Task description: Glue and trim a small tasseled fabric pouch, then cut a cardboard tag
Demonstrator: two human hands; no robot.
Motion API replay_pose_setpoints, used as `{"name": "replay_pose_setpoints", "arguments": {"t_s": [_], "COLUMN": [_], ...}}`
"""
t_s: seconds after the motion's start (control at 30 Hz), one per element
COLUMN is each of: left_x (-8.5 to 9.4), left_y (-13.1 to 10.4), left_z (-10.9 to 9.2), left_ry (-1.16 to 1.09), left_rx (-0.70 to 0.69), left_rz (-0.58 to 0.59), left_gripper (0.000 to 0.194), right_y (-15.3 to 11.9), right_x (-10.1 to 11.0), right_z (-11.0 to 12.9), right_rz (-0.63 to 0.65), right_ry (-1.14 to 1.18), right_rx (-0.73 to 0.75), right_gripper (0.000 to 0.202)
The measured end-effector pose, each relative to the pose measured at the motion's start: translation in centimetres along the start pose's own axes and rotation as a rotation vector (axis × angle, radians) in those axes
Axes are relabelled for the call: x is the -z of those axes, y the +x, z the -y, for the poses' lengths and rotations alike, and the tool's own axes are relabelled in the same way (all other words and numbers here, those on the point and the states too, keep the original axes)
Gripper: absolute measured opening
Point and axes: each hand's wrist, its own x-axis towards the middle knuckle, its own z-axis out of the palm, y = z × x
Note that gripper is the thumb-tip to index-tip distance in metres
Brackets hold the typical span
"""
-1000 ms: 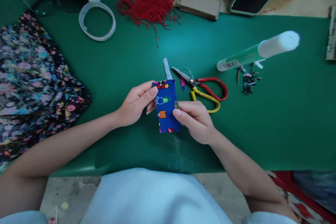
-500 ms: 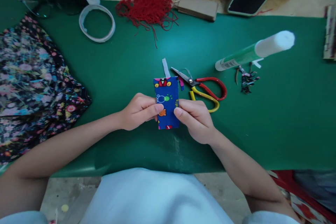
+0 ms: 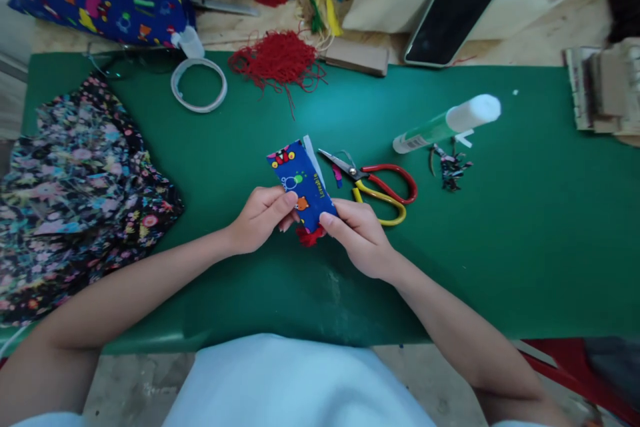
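A small blue printed rectangle is held between both hands above the green table, tilted with its top toward the left. My left hand pinches its left edge, thumb on top. My right hand grips its lower right corner, thumb also on top. Red threads show under its bottom edge. Just beyond its right edge is a white strip. Scissors with one red and one yellow handle lie right of the rectangle, beside a small pink and blue scrap.
Floral fabric covers the left side. Toward the back are a tape roll, a red thread pile, a brown block and a phone-like device. A glue tube stands to the right near dark scraps.
The blue rectangle has turned from upright to tilted left, and red threads now show beneath it. The camera view has shifted, showing more of the table's back. Both hands keep their hold.
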Motion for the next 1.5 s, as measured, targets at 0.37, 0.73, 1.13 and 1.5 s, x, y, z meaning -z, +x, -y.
{"name": "replay_pose_setpoints", "arguments": {"t_s": [0.37,0.73,1.13,1.5], "left_x": [0.2,-0.1,-0.4,-0.6], "left_y": [0.0,-0.1,0.9,0.8], "left_z": [-0.2,1.8,0.0,-0.1], "left_ry": [0.201,-0.012,-0.429,-0.403], "left_rx": [-0.126,-0.179,-0.068,-0.048], "left_rz": [0.082,-0.348,-0.344,-0.349], "left_gripper": [0.046,0.043,0.045,0.047], "right_y": [0.2,0.2,-0.8,-2.7], "right_x": [-0.4,-1.4,4.8,5.9], "right_z": [0.0,0.4,2.6,4.8], "right_rz": [-0.108,-0.027,-0.056,0.107], "right_ry": [-0.141,-0.152,-1.365,-1.069], "right_rx": [-0.001,-0.026,-0.395,-0.573], "right_gripper": [0.031,0.019,0.033,0.011]}}
